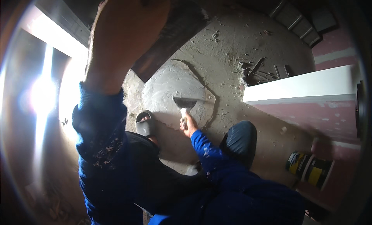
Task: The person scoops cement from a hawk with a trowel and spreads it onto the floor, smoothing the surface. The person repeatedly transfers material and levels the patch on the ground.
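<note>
My right hand [189, 127] is closed round the pale handle of a putty knife [184, 103], its wide dark blade turned away from me. The blade is over or touching a wet-looking patch of pale plaster [164, 79] spread on a rough-edged board or slab on the floor. Large and close to the view, my left hand [126, 39] is raised at the upper left. It appears to grip a wide, dark, flat trowel-like blade [170, 41], whose corner overlaps the far-left edge of the plaster. The left fingertips are lost in shadow at the top edge.
A bright lamp [43, 95] glares at the left. On the right are a white ledge [302, 85] above a pinkish wall and a black-and-yellow bucket [310, 170]. Dark strips and debris [265, 72] lie beyond the ledge. My sandalled foot [144, 124] borders the plaster.
</note>
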Tool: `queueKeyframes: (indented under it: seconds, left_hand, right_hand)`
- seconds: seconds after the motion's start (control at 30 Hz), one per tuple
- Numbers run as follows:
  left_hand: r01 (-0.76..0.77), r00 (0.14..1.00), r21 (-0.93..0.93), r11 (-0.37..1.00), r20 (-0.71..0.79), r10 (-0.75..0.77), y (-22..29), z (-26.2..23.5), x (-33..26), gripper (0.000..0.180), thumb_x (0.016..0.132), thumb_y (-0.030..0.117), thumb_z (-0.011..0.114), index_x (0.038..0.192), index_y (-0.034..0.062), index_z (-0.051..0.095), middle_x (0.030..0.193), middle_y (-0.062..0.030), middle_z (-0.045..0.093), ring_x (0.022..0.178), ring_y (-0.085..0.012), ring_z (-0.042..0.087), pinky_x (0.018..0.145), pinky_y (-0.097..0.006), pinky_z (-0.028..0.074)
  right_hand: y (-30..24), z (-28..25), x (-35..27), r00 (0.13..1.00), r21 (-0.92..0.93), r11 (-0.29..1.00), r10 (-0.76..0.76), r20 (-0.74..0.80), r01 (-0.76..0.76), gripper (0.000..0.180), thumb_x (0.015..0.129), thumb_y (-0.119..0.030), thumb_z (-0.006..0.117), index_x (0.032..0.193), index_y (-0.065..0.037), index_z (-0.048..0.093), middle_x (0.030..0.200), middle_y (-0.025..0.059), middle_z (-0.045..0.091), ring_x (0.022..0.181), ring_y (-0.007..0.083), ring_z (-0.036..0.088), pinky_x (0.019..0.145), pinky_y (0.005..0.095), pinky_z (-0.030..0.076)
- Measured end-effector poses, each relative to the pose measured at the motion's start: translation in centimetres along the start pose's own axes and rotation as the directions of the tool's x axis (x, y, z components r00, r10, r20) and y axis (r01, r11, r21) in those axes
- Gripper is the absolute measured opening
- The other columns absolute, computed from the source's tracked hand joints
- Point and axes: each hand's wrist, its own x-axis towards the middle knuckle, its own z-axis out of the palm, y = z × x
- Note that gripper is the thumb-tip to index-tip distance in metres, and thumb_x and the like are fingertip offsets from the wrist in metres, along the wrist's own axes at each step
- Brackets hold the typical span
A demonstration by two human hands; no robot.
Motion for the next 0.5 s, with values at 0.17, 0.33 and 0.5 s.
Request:
queueKeyframes:
  seconds: [0.17, 0.33, 0.5]
  left_hand:
    - [0.099, 0.995, -0.117, 0.988, 0.020, -0.097, -1.2, -0.9, -0.9, 0.020, 0.084, 0.018, 0.057, 0.099, 0.0056, 0.062, 0.084, -0.0067, 0.061, 0.073, -0.0169, 0.057, 0.064, -0.028, 0.047]
    - [0.154, 0.988, -0.176, 0.972, 0.038, -0.150, -1.4, -1.4, -1.2, 0.024, 0.085, 0.019, 0.057, 0.104, 0.0058, 0.061, 0.082, -0.0055, 0.061, 0.069, -0.0145, 0.056, 0.061, -0.027, 0.046]
    - [0.211, 0.977, -0.233, 0.949, 0.054, -0.204, -1.9, -2.6, -1.4, 0.027, 0.086, 0.021, 0.057, 0.108, 0.0060, 0.061, 0.079, -0.0042, 0.060, 0.065, -0.0122, 0.055, 0.057, -0.025, 0.045]
  right_hand:
    - [-0.8, 3.1, 2.4, 0.983, 0.004, 0.985, -0.172, 0.058, 0.172, 0.028, 0.092, -0.041, 0.055, 0.087, -0.016, 0.044, 0.059, 0.0001, 0.046, 0.039, 0.0098, 0.041, 0.033, 0.0236, 0.029]
    - [-6.5, 8.4, 7.0, 0.987, -0.049, 0.986, -0.160, 0.034, 0.161, 0.040, 0.093, -0.046, 0.050, 0.079, -0.010, 0.043, 0.052, -0.0010, 0.038, 0.037, 0.0101, 0.036, 0.034, 0.0259, 0.028]
    - [0.3, 5.9, 2.9, 0.986, -0.095, 0.985, -0.150, -0.072, 0.143, 0.035, 0.093, -0.047, 0.049, 0.095, -0.013, 0.044, 0.059, 0.0002, 0.043, 0.038, 0.0102, 0.039, 0.033, 0.0245, 0.028]
